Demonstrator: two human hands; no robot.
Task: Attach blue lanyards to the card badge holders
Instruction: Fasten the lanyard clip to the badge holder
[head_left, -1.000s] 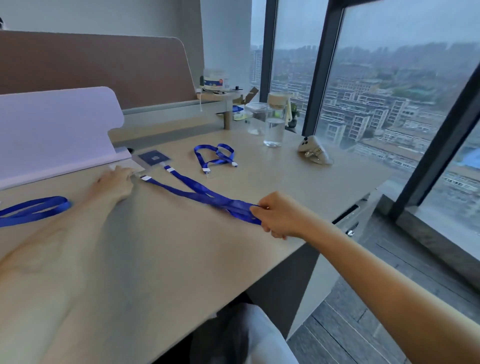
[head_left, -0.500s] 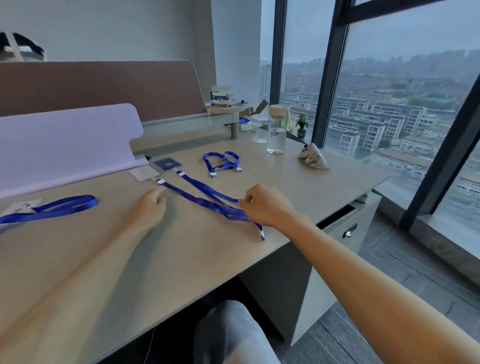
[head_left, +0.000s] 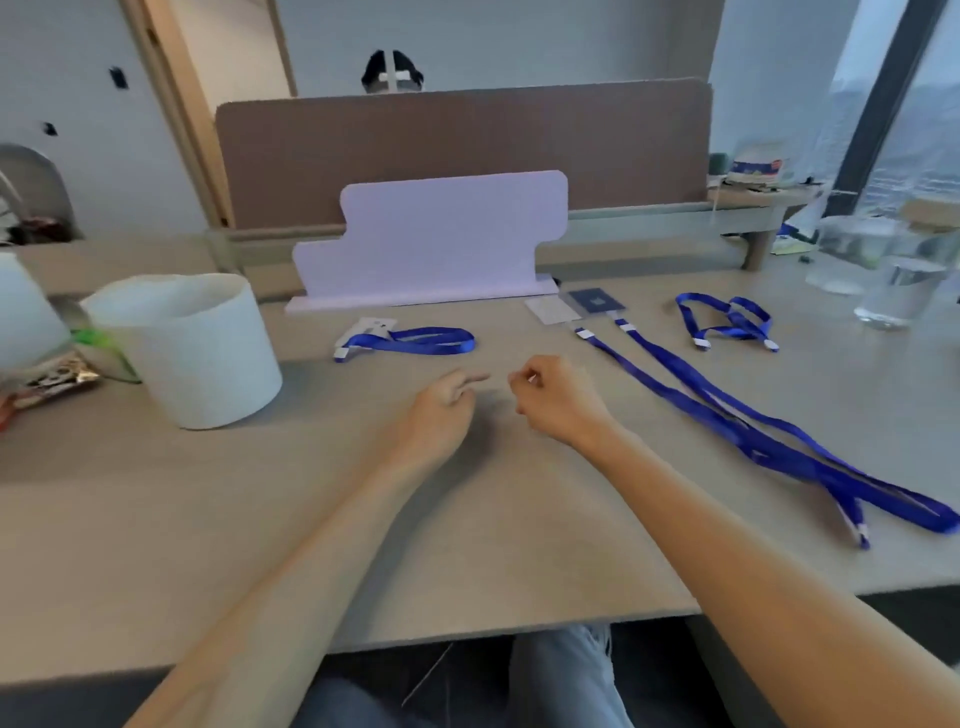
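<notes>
A: Item one, lower centre of frame?

B: Two bare hands are logged over the tan laminate desk. The left hand is loosely curled, one finger extended, nothing held. The right hand is curled with fingertips pinched together; a small pale speck is glimpsed there, unidentifiable. Both are judged parked between pickups.

A: Item two, right of frame?

B: A long blue fabric lanyard is laid out straight, probably so that its white clip ends are kept reachable just beside a dark blue square card holder and a clear plastic badge holder.

A: Farther back?

B: A folded blue lanyard is recorded upper centre, seemingly already joined to a clear holder. A coiled blue lanyard is held in reserve, upper right, no holder attached.
</notes>
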